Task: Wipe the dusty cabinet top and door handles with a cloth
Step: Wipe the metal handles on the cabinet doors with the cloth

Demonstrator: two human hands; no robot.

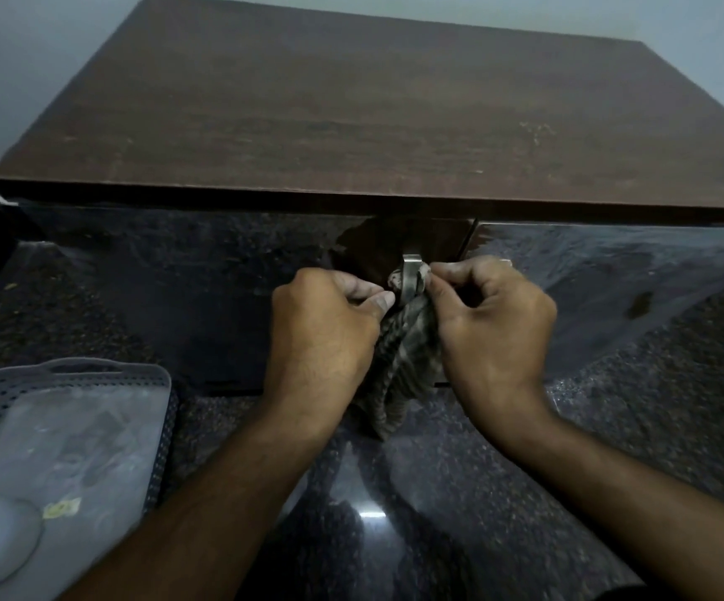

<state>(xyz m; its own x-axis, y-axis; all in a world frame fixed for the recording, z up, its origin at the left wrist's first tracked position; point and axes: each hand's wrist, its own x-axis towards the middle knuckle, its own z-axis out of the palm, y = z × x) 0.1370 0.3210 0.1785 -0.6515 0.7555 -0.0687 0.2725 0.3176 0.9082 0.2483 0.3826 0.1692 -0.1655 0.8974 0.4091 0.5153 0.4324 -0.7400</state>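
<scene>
A low brown wooden cabinet stands in front of me, its dusty top [373, 119] filling the upper half of the view. On the left door a metal handle [410, 271] sticks out just below the top edge. A grey striped cloth [399, 366] is wrapped around that handle and hangs down from it. My left hand [323, 336] pinches the cloth at the handle's left side. On the handle's right side, my right hand [494, 331] grips the cloth. A second handle on the right door is mostly hidden behind my right hand.
The glossy dark doors [204, 288] reflect the speckled granite floor [438, 492]. A grey perforated plastic basket [152, 383] with clear plastic bags inside sits on the floor at lower left. A pale wall runs behind and left of the cabinet.
</scene>
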